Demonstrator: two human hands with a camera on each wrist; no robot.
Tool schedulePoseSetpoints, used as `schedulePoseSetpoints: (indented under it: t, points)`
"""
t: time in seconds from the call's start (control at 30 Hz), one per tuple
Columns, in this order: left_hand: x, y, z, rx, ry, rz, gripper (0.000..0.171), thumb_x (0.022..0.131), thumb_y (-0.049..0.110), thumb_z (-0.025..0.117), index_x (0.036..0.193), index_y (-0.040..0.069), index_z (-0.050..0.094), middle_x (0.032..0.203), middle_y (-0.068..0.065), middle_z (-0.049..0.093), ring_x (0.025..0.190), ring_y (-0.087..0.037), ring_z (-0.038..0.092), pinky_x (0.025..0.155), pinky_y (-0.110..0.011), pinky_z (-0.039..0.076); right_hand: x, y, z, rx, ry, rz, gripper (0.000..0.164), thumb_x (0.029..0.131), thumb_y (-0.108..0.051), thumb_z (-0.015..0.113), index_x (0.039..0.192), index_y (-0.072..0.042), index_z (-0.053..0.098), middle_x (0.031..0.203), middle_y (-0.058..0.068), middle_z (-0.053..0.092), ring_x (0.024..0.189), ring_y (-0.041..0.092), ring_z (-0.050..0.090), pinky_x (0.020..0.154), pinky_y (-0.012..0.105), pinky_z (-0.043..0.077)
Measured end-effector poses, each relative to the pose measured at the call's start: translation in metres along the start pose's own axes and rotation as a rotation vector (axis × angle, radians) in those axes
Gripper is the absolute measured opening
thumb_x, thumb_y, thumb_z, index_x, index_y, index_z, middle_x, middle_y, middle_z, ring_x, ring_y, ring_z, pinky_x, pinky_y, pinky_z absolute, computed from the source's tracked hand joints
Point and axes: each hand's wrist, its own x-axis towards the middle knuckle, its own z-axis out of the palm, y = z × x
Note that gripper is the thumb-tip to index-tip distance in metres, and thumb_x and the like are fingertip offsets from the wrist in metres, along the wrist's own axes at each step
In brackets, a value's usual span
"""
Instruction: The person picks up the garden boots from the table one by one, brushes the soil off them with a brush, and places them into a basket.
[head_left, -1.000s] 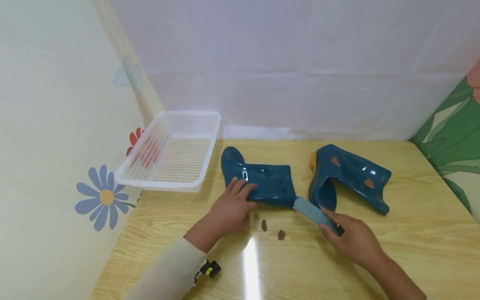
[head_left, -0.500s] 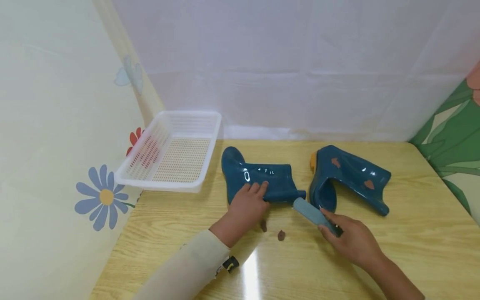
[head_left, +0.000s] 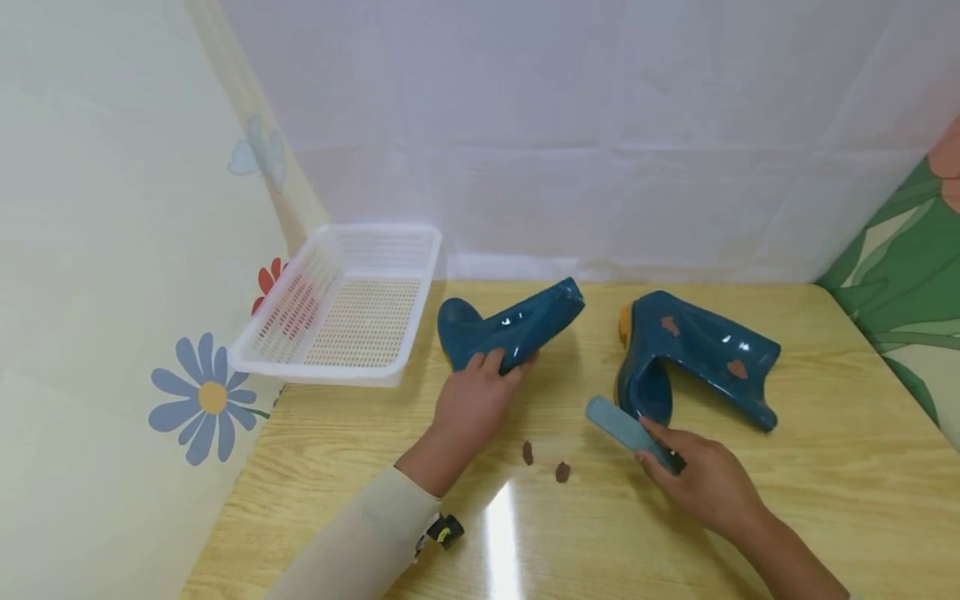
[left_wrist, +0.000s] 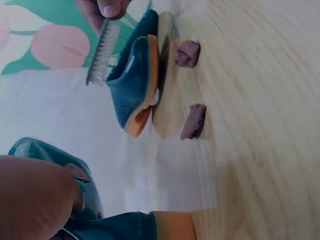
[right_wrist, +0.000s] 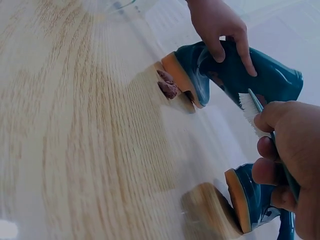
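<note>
My left hand [head_left: 468, 412] grips a dark teal rain boot [head_left: 543, 318] by its shaft, thumb and fingers round it in the right wrist view. The boot is tilted, its shaft pointing away to the back right. A brown patch [left_wrist: 77, 172] shows on this boot in the left wrist view. My right hand [head_left: 708, 483] holds a brush [head_left: 622, 425] with white bristles [right_wrist: 250, 110] by its handle, apart from the held boot. Beyond the brush lies the other teal boot [head_left: 705, 343] on its side, with brown patches [head_left: 738, 368] on it.
Two brown lumps [head_left: 562, 472] lie on the wooden table [head_left: 600, 542] between my hands. At the back left stands a white plastic basket [head_left: 315, 370] with perforated sides. A white sheet [head_left: 600, 167] hangs behind the table.
My left hand has moved from resting on the boot to gripping its shaft. The shaft has turned and swung away to the back. The right hand and brush stay nearly still.
</note>
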Motion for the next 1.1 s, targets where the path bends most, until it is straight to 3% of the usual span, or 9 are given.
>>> schedulePoseSetpoints:
  t: [0.13,0.23,0.37,0.53,0.7,0.83,0.97,1.1]
  points:
    - [-0.005,-0.003,0.001,-0.079,0.026,-0.066,0.061,0.097,0.007,0.070,0.152,0.029,0.052,0.128,-0.019,0.060,0.097,-0.033,0.066,0.062,-0.042,0.059,0.000,0.001,0.000,-0.005,0.013,-0.017,0.047,0.090,-0.022,0.080,0.133,-0.006,0.069,0.117,0.018,0.073,0.092,0.024,0.071,0.068,0.039,0.055]
    - [-0.007,-0.007,0.002,-0.150,0.090,-0.104,0.066,0.094,0.004,0.073,0.152,0.027,0.052,0.128,-0.020,0.059,0.092,-0.032,0.068,0.062,-0.042,0.059,0.000,0.002,0.001,-0.004,0.029,-0.038,0.047,0.089,-0.020,0.081,0.133,-0.005,0.069,0.116,0.018,0.073,0.094,0.029,0.072,0.069,0.043,0.056]
    - [-0.011,-0.015,0.004,-0.233,0.243,-0.139,0.072,0.087,-0.002,0.078,0.149,0.025,0.056,0.124,-0.020,0.061,0.083,-0.032,0.070,0.062,-0.042,0.058,0.000,0.003,0.002,-0.001,0.039,-0.055,0.047,0.089,-0.019,0.081,0.132,-0.003,0.069,0.114,0.018,0.073,0.095,0.030,0.073,0.070,0.044,0.057]
    - [-0.014,-0.026,0.009,-0.347,0.464,-0.132,0.065,0.086,-0.014,0.071,0.143,0.016,0.062,0.112,-0.021,0.065,0.074,-0.034,0.069,0.061,-0.044,0.058,0.000,0.003,0.002,-0.004,0.033,-0.049,0.047,0.090,-0.020,0.081,0.132,-0.003,0.069,0.114,0.018,0.074,0.092,0.027,0.073,0.067,0.040,0.055]
    - [-0.013,-0.034,0.015,-0.435,0.584,-0.073,0.059,0.087,-0.016,0.069,0.139,0.011,0.065,0.108,-0.023,0.066,0.074,-0.036,0.070,0.058,-0.044,0.057,0.000,0.002,0.002,-0.004,0.031,-0.043,0.047,0.090,-0.020,0.081,0.132,-0.003,0.069,0.113,0.017,0.074,0.091,0.025,0.072,0.067,0.039,0.055]
    - [-0.012,-0.038,0.019,-0.463,0.626,0.024,0.053,0.085,-0.016,0.070,0.132,0.008,0.070,0.108,-0.023,0.069,0.075,-0.035,0.071,0.058,-0.043,0.058,0.000,0.002,0.002,0.001,0.034,-0.040,0.047,0.090,-0.020,0.081,0.132,-0.003,0.069,0.114,0.018,0.074,0.092,0.028,0.073,0.069,0.042,0.057]
    - [-0.012,-0.042,0.024,-0.496,0.610,0.142,0.048,0.085,-0.017,0.068,0.127,0.007,0.073,0.107,-0.023,0.068,0.075,-0.032,0.069,0.060,-0.042,0.058,-0.001,0.003,0.002,-0.002,0.036,-0.041,0.047,0.090,-0.020,0.081,0.132,-0.004,0.069,0.114,0.017,0.074,0.093,0.029,0.073,0.070,0.044,0.057]
    - [-0.014,-0.046,0.029,-0.548,0.561,0.194,0.047,0.084,-0.017,0.069,0.124,0.007,0.075,0.108,-0.024,0.064,0.080,-0.032,0.066,0.062,-0.043,0.058,-0.001,0.004,0.002,-0.006,0.034,-0.045,0.047,0.090,-0.020,0.081,0.132,-0.004,0.069,0.113,0.016,0.074,0.092,0.027,0.073,0.069,0.043,0.057]
